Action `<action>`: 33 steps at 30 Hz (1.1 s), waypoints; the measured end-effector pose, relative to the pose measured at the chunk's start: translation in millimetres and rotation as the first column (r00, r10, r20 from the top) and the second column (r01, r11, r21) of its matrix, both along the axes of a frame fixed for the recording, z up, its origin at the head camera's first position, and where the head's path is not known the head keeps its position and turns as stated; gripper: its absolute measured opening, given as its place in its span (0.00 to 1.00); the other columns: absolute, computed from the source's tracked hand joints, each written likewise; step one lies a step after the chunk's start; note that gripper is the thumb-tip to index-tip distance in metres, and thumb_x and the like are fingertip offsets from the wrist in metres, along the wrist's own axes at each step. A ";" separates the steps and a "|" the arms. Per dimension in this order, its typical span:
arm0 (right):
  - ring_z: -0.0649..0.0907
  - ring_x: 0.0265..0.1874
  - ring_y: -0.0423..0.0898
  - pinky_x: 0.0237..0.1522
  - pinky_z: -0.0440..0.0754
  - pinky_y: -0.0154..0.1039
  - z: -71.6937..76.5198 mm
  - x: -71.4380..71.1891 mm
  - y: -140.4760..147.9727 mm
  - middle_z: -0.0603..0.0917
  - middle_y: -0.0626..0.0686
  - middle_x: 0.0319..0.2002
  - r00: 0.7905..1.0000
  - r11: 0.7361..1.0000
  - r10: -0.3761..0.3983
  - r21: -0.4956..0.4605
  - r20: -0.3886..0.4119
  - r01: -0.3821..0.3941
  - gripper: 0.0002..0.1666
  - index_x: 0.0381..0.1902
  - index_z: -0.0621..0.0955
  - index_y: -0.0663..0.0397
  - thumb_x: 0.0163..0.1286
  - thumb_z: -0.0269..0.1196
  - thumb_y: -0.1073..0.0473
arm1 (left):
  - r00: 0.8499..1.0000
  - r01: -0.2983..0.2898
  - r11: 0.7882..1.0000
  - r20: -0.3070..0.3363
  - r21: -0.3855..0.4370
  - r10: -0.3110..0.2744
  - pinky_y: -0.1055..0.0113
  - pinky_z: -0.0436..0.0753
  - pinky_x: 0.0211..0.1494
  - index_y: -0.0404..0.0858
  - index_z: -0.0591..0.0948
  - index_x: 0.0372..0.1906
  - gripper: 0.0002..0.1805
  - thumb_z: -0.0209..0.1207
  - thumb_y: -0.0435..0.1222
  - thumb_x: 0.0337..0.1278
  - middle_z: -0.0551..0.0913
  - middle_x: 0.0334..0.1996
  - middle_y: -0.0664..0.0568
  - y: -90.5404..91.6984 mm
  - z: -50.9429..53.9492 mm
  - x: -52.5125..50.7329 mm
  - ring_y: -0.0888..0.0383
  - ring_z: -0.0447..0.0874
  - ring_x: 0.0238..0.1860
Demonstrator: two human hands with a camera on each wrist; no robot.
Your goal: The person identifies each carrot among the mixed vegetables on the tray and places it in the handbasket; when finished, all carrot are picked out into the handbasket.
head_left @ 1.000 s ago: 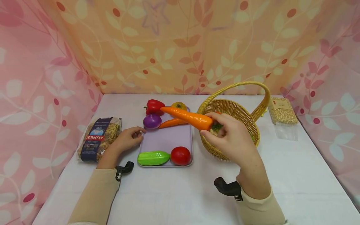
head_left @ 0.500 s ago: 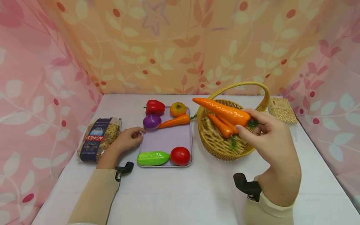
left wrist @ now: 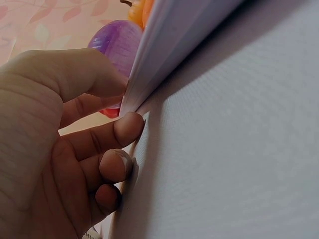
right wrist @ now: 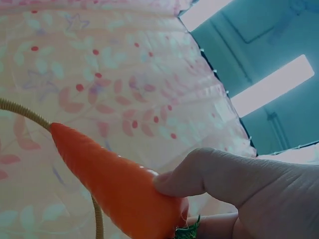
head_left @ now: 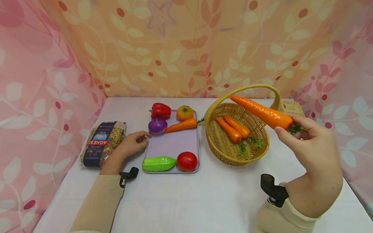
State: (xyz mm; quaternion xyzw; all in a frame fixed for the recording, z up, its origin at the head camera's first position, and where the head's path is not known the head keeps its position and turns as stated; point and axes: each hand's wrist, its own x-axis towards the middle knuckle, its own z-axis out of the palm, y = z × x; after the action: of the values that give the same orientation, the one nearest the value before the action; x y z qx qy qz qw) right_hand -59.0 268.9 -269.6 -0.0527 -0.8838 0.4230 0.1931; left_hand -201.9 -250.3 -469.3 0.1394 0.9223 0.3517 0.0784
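Observation:
My right hand [head_left: 314, 145] pinches an orange carrot [head_left: 262, 111] by its thick end, green top towards the palm. The carrot is held in the air, its tip over the right side of a wicker basket [head_left: 217, 150]. Inside the basket lie two more carrots [head_left: 228, 129] with leafy tops. My left hand [head_left: 132, 145] rests on the table, fingers loosely bent, its fingertips at the left rim of a lilac tray [head_left: 172, 144]. In the left wrist view, the thumb touches that rim beside a round purple vegetable [left wrist: 117, 47].
On the tray are a red bell pepper [head_left: 160, 111], a small pumpkin [head_left: 185, 113], a carrot [head_left: 182, 125], a green ridged gourd [head_left: 159, 163] and a tomato [head_left: 187, 161]. A pasta bag [head_left: 100, 145] lies left; a grain packet [head_left: 291, 106] lies behind the right hand. The basket's handle [head_left: 247, 88] arches high.
My right hand has moved right with the carrot, from between tray and basket to the basket's right side. This uncovers the two carrots inside. The left hand stays put.

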 end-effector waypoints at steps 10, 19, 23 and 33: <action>0.73 0.34 0.48 0.29 0.70 0.36 -9.6 -15.9 30.5 0.83 0.59 0.40 0.967 0.982 -0.107 0.179 0.231 0.066 0.37 0.70 0.77 0.52 0.69 0.67 0.40 | 1.000 -0.006 1.000 0.013 -0.008 0.006 0.58 0.74 0.39 0.42 0.83 0.57 0.16 0.61 0.36 0.67 0.80 0.36 0.51 1.6 2.2 0.5 0.52 0.74 0.37; 0.72 0.56 0.70 0.49 0.71 0.66 -34.4 -58.6 40.2 0.75 0.74 0.60 0.915 0.983 -0.035 0.180 0.402 -0.041 0.47 0.72 0.71 0.63 0.71 0.60 0.32 | 1.000 0.002 1.000 0.011 -0.002 -0.002 0.57 0.75 0.40 0.43 0.83 0.57 0.16 0.61 0.37 0.67 0.80 0.37 0.50 1.3 1.9 0.3 0.51 0.74 0.38; 0.72 0.58 0.72 0.54 0.70 0.70 -43.4 -74.5 36.4 0.75 0.75 0.60 0.870 0.978 -0.023 0.191 0.492 -0.082 0.49 0.71 0.72 0.66 0.71 0.59 0.31 | 1.000 -0.004 1.000 0.009 0.003 0.004 0.58 0.75 0.39 0.42 0.84 0.57 0.16 0.61 0.36 0.67 0.80 0.37 0.50 0.5 0.7 0.1 0.51 0.74 0.38; 0.78 0.49 0.68 0.49 0.76 0.64 -74.9 -109.6 18.0 0.79 0.74 0.53 0.838 0.942 0.014 0.274 0.545 -0.194 0.40 0.61 0.78 0.71 0.71 0.62 0.39 | 1.000 -0.004 1.000 0.011 0.007 0.004 0.59 0.74 0.39 0.42 0.84 0.57 0.15 0.61 0.36 0.68 0.80 0.37 0.50 -0.1 -0.6 0.6 0.52 0.74 0.37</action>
State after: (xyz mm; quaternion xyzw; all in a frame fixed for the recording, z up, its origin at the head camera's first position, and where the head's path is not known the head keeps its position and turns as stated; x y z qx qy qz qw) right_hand -168.7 286.9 -344.6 -0.0882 -0.9601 0.2532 -0.0787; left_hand -201.3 -250.4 -469.9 0.1358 0.9210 0.3558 0.0821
